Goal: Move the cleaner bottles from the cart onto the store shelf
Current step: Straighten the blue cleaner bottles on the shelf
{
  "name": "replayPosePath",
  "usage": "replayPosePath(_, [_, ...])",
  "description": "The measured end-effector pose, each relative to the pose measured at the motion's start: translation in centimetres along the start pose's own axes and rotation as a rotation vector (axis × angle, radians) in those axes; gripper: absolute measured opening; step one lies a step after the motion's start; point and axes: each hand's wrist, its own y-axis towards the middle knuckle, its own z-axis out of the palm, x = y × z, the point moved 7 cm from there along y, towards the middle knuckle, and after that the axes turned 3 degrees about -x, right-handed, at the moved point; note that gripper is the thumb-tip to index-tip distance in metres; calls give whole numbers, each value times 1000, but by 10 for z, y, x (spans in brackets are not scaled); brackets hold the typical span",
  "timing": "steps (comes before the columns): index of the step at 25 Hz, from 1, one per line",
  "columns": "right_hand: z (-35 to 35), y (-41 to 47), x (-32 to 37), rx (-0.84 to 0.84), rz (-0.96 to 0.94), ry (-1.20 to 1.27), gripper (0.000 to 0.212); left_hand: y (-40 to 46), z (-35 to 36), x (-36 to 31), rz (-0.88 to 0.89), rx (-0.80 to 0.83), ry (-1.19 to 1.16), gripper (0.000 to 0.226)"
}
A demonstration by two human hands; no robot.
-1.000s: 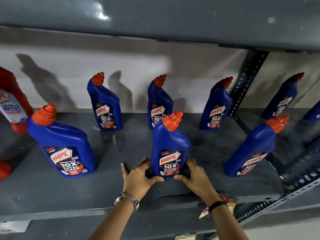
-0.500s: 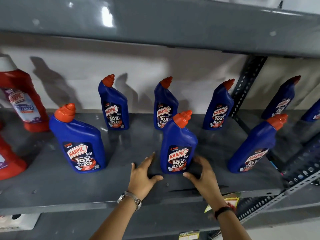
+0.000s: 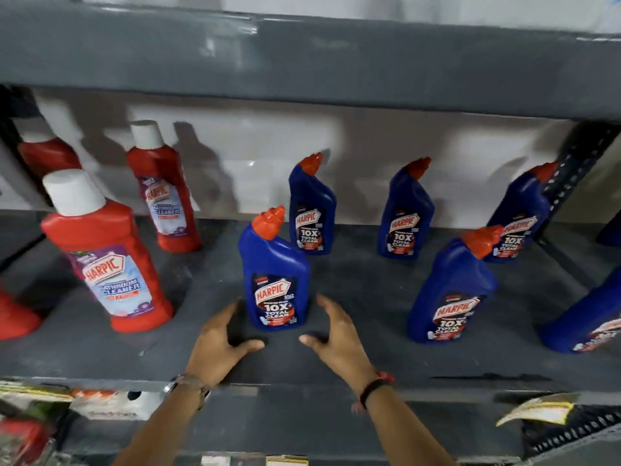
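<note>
Two hands flank the same blue plastic cleaner bottle with the orange angled cap (image 3: 275,280), but both have now come off it: a second ago they cupped its base, and now my left hand (image 3: 218,341) and right hand (image 3: 336,334) sit just beside it, fingers spread wide and holding nothing. The bottle stands upright near the front of the grey metal shelf (image 3: 100,358), so I judge this placement finished and a return to the cart next. The view has swung leftward, bringing a red bathroom-cleaner bottle with a white cap (image 3: 107,260) into sight. The cart is out of view, motion blur smears the labels, and a blue bottle at the right edge (image 3: 584,317) is cut off.
</note>
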Motion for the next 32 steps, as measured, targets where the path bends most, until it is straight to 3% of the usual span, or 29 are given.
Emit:
replayPosePath(5, [11,19,16,-25,-42,-77,57,17,22,-14,-60,6,-172,43])
replayPosePath(10, [-21,1,-8,-80,3,-153,56,8,51,-27,1,145,-142,48])
replayPosePath(14, [-27,-6,-18,-81,25,-112,58,2,59,-33,57,103,-29,47])
replayPosePath(21, [-26,-7,-24,-93,32,-136,49,3,58,-29,29,90,-43,47])
replayPosePath(25, [-26,-8,-25,-86,52,-102,59,2,60,-30,50,124,-33,53])
replayPosePath(28, [-40,-22,-23,-276,84,47,61,-7,43,-23,55,74,-128,62])
replayPosePath(30, [-41,-45,-13,-492,57,96,40,-16,7,-7,111,-68,-135,51])
replayPosePath(32, [-15,-63,4,-548,3,116,38,-24,-38,19,140,-243,-103,37])
